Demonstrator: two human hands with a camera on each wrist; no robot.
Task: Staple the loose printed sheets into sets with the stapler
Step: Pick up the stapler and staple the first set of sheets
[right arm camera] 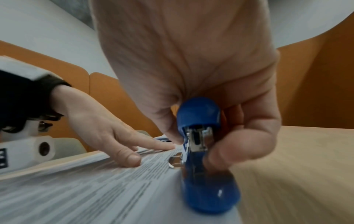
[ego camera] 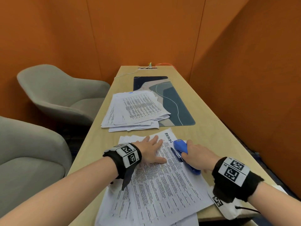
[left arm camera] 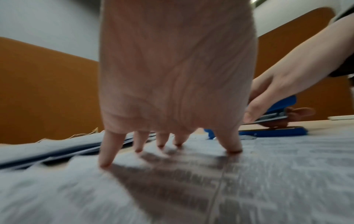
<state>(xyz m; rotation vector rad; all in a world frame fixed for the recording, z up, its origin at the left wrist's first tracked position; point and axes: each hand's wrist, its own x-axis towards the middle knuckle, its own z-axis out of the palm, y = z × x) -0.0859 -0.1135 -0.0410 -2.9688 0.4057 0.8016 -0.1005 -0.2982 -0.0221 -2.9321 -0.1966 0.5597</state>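
Note:
A set of printed sheets [ego camera: 164, 181] with "ADMIN" handwritten at its far corner lies on the near part of the wooden table [ego camera: 211, 128]. My left hand [ego camera: 150, 150] presses flat on these sheets, fingers straight and spread [left arm camera: 168, 145]. My right hand [ego camera: 197, 156] grips a blue stapler [ego camera: 182, 154] at the sheets' right edge; thumb and fingers curl round its body [right arm camera: 203, 145]. The stapler's mouth stands apart, with the paper edge beside its lower arm. A second, untidy stack of printed sheets [ego camera: 135, 110] lies farther back.
A blue patterned desk mat [ego camera: 177, 101] lies behind the far stack, partly under it. A cable socket [ego camera: 147, 68] with wires sits at the table's far end. Two grey armchairs [ego camera: 57, 93] stand on the left. Orange walls close in behind and on the right.

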